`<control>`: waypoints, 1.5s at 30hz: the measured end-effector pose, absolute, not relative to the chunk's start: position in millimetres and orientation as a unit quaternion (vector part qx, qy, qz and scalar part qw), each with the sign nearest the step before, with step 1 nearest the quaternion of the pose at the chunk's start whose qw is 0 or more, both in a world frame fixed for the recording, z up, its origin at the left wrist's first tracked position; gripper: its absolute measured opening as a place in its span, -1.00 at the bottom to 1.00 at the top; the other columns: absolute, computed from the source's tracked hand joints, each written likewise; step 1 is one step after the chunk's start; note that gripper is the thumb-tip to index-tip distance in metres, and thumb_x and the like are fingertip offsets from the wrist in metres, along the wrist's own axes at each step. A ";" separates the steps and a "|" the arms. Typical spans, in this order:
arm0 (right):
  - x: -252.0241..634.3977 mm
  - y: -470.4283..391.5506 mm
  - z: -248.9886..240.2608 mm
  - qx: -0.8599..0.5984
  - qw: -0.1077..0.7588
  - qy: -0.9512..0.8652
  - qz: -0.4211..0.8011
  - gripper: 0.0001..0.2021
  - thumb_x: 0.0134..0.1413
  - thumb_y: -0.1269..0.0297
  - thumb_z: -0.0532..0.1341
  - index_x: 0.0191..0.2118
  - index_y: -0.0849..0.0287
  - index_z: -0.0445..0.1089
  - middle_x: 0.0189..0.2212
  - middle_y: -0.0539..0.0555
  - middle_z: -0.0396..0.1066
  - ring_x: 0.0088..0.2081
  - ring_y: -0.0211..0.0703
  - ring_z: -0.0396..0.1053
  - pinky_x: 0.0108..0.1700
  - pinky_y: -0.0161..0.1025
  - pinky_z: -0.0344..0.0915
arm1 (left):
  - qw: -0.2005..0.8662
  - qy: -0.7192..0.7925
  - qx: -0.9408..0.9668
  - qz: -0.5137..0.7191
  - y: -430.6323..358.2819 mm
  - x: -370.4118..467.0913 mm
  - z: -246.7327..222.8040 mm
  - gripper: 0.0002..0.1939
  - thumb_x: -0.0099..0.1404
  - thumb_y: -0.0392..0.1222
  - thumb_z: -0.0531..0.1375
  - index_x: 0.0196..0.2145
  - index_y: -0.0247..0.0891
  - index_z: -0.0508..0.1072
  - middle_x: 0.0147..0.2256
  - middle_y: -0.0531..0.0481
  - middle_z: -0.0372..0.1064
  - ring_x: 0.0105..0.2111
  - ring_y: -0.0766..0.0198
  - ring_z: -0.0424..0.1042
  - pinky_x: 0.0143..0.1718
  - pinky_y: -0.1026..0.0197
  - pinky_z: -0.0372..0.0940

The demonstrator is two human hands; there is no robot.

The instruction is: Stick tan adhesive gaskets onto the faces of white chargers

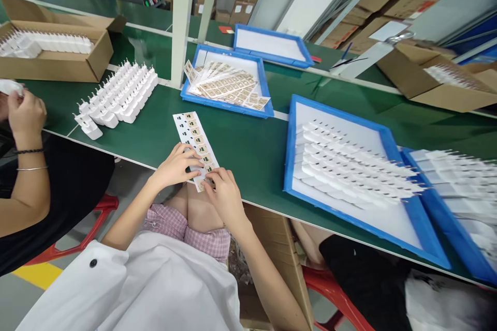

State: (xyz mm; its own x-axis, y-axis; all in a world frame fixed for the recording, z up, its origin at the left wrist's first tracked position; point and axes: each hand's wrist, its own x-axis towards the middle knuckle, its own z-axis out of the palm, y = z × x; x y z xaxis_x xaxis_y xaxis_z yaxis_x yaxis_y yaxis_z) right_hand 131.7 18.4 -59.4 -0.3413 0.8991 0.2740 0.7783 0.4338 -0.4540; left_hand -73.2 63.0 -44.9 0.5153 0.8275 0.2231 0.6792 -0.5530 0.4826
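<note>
Handling a label sheet [199, 140] mid-frame: your right hand [228, 195] pinches its lower end, left hand [175, 166] part-open against it. Upper-centre tray [227, 106]: loose sheets [227, 85].

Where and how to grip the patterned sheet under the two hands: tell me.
The patterned sheet is probably best pinched at its near end, from the near side, thumb beneath: it's thin and flat, and that end seems to jut past the edge of the bench.
</note>
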 end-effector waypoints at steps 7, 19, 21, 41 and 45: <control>139.2 10.7 -68.1 -0.507 0.278 -0.803 0.145 -0.88 0.28 0.33 0.23 -0.13 0.14 0.50 -0.11 0.22 0.45 -0.08 0.10 0.38 -0.04 0.08 0.46 | 0.187 0.423 0.861 0.212 63.1 -74.3 -42.9 -0.85 0.34 -0.15 0.31 -0.15 -0.13 0.64 0.02 -0.08 0.50 0.16 -0.03 0.33 0.34 -0.27 0.09; 138.6 23.1 -57.5 -0.511 0.236 -0.805 0.187 -0.85 0.22 0.46 0.17 -0.36 0.11 0.38 -0.28 0.11 0.42 -0.19 0.01 0.43 -0.17 -0.08 0.41 | 0.227 0.422 0.859 0.179 63.5 -74.1 -41.1 -0.85 0.33 -0.14 0.30 -0.15 -0.09 0.61 0.17 -0.03 0.47 0.29 -0.05 0.27 0.43 -0.38 -0.16; 139.2 27.2 -55.0 -0.512 0.225 -0.807 0.190 -0.82 0.22 0.48 0.14 -0.38 0.11 0.35 -0.31 0.10 0.41 -0.24 -0.02 0.42 -0.22 -0.11 0.39 | 0.229 0.425 0.858 0.175 63.9 -74.0 -40.5 -0.85 0.33 -0.14 0.29 -0.14 -0.09 0.61 0.18 -0.02 0.47 0.29 -0.04 0.28 0.44 -0.37 -0.17; 173.5 -7.7 -26.5 -0.410 0.187 -0.889 -0.079 -0.78 0.40 0.46 0.02 -0.30 0.17 0.31 -0.37 0.12 0.34 -0.35 -0.04 0.32 -0.33 -0.17 0.27 | 0.295 0.422 0.853 0.091 83.4 -62.5 -20.4 -0.75 0.40 -0.24 0.21 0.00 -0.08 0.55 0.33 0.03 0.32 0.48 0.05 0.05 0.47 -0.40 -0.47; 183.5 -6.6 -20.7 -0.433 0.304 -0.839 0.128 -0.80 0.44 0.30 0.04 -0.29 0.10 0.29 -0.35 0.04 0.34 -0.38 -0.15 0.36 -0.37 -0.24 0.27 | 0.253 0.425 0.858 0.138 81.1 -65.1 -25.0 -0.69 0.40 -0.28 0.19 0.05 -0.06 0.53 0.32 0.03 0.34 0.46 0.08 0.10 0.48 -0.29 -0.19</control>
State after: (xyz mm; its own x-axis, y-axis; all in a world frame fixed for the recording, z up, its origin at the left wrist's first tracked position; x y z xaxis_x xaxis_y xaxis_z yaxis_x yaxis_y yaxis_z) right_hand 183.5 -6.6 -20.7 -0.4405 0.8041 0.3992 0.6490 0.5925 -0.4773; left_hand -65.1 81.1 -25.0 0.6005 0.7993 0.0224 0.6594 -0.5109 0.5514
